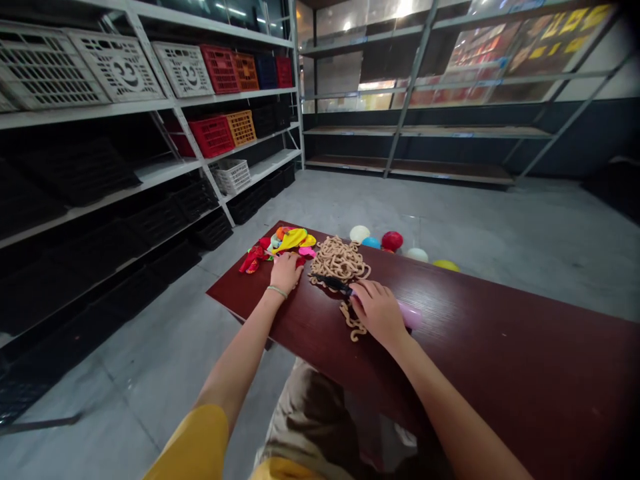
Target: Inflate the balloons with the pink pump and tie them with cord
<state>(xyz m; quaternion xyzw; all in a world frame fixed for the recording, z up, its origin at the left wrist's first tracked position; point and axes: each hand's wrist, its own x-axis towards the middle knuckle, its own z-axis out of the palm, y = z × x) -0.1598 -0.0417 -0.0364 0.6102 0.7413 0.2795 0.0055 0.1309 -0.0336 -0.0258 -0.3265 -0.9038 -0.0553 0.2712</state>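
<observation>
On the dark red table (470, 333), my left hand (287, 272) rests at the near edge of a pile of limp, colourful balloons (295, 240); its fingers touch a red one, and whether they grip it is hard to tell. My right hand (376, 308) is wrapped round a pink and black hand pump (410, 315), whose black nozzle end points left. Beyond the nozzle lies a heap of tan, curly cord-like pieces (340, 259). A smaller bunch of the same pieces (354, 325) sits just left of my right hand.
Several inflated balloons (392, 241) lie on the floor past the table's far edge. Metal shelves with plastic crates (213, 136) stand along the left. Another shelf rack (450, 172) runs along the back wall.
</observation>
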